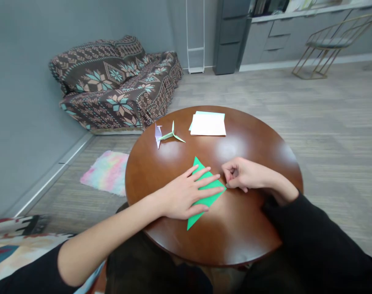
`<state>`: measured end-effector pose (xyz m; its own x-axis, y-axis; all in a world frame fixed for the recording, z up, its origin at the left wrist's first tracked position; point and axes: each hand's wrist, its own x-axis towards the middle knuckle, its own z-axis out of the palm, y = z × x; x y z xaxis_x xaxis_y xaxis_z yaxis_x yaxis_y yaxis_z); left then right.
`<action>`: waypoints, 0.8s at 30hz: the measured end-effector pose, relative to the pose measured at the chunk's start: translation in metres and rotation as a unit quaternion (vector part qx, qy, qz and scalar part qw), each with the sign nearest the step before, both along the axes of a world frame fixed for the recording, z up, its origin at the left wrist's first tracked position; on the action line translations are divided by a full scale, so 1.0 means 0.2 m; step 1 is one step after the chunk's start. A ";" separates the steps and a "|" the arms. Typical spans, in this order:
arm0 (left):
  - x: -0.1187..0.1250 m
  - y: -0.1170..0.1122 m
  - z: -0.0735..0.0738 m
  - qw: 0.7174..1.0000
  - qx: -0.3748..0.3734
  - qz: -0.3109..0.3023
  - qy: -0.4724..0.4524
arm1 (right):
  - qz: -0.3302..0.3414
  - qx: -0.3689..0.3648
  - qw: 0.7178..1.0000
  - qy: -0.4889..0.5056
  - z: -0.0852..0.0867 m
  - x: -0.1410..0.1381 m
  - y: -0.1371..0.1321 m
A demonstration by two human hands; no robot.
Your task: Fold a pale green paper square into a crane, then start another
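A bright green sheet of paper, folded into a triangle [211, 199], lies on the round brown wooden table [250, 228]. My left hand [189, 196] rests flat on it with fingers spread, covering much of its left and middle part. One corner points away from me, one toward me and one to the right. At the right corner, my right hand [239, 175] is closed, its thumb and curled fingers right beside the paper's tip. Whether anything is between those fingertips is hidden.
At the table's far side lies a stack of white and pale green paper [208, 123]. A folded green and purple paper piece [170, 134] stands at the far left. Beyond are a patterned sofa [118, 85], a fluffy pastel rug [106, 172] and a gold-framed chair [329, 43].
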<state>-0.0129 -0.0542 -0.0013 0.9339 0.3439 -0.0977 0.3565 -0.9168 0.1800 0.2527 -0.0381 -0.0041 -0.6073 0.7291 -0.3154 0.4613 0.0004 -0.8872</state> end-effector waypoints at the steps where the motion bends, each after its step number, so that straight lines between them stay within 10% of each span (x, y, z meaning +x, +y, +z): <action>1: 0.00 0.00 0.00 1.000 -0.002 -0.001 -0.001 | 0.000 -0.003 1.000 0.001 0.00 0.00 0.00; 24: 0.00 0.01 -0.01 1.000 0.007 -0.003 -0.014 | -0.037 -0.021 0.997 -0.058 0.01 -0.05 0.00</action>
<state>-0.0125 -0.0529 -0.0037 0.9384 0.3389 -0.0673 0.3455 -0.9217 0.1762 0.2428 -0.0382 -0.0011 -0.5096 0.7553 -0.4121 0.5587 -0.0738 -0.8261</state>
